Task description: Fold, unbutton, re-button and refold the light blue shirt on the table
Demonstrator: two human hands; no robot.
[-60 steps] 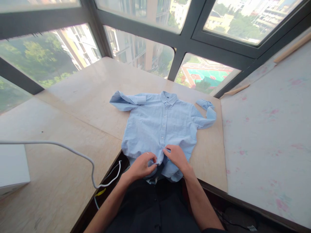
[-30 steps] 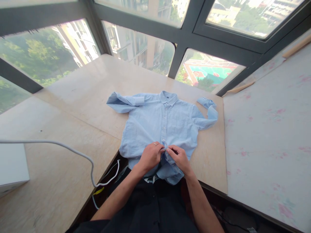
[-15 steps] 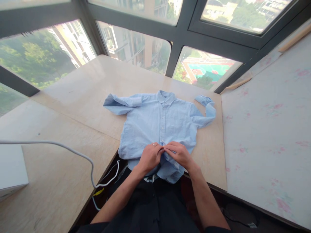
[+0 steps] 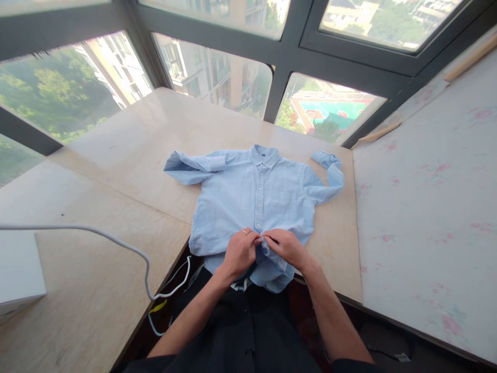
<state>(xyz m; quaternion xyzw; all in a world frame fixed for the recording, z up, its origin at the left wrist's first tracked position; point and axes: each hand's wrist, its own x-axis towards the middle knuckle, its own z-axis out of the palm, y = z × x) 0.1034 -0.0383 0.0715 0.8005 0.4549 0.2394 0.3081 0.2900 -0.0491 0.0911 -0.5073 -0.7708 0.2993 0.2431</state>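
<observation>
At the lower front of the shirt (image 4: 229,199): left hand (image 4: 241,251) and right hand (image 4: 286,247), each grip apparently pinching shirt cloth | left has risen to meet right, so both seem to work one spot | shirt face-up on bench (image 4: 93,202), draping over its near edge | window (image 4: 217,77) beyond shirt

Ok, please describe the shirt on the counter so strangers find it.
Below the windows is a pale counter. The shirt lies mostly there, left hand and right hand at its lower front. It is light blue; the worn top is black.
</observation>
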